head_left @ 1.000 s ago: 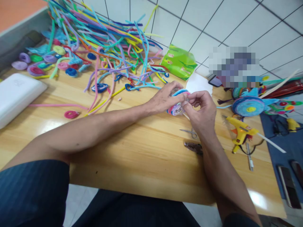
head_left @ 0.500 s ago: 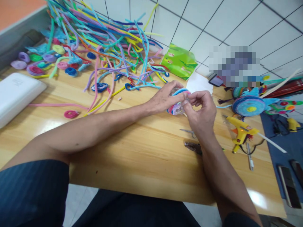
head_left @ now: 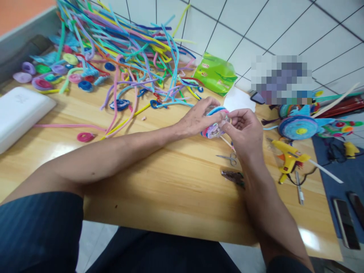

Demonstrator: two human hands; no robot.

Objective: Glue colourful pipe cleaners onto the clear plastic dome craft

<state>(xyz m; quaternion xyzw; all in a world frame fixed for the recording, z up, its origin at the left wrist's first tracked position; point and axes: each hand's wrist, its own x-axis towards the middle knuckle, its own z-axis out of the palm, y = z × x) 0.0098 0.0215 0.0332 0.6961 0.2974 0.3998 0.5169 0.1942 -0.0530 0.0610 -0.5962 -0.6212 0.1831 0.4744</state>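
Observation:
My left hand [head_left: 200,117] grips a round coiled piece [head_left: 214,129] in blue, pink and lilac, with the thumb across its face. At the piece's right edge, my right hand [head_left: 243,127] has its thumb and fingertips pinched together; whatever lies between them is too small to tell. A thin pale strip shows below the piece, beside the right hand. Small scissors [head_left: 232,159] and dark pliers [head_left: 233,177] lie on the wooden table [head_left: 170,197] just below the hands.
Fuzzy coloured stems [head_left: 127,41] and small coils spread at the back left. A white box [head_left: 22,113] sits left. Toward the right are a yellow glue gun [head_left: 290,155], a blue fish-like craft [head_left: 298,127] and a knife [head_left: 299,189]. A green packet [head_left: 214,74] lies behind.
My right hand and forearm have shifted slightly right, and the scissors' handles now show more fully. My left hand keeps its hold on the coiled piece.

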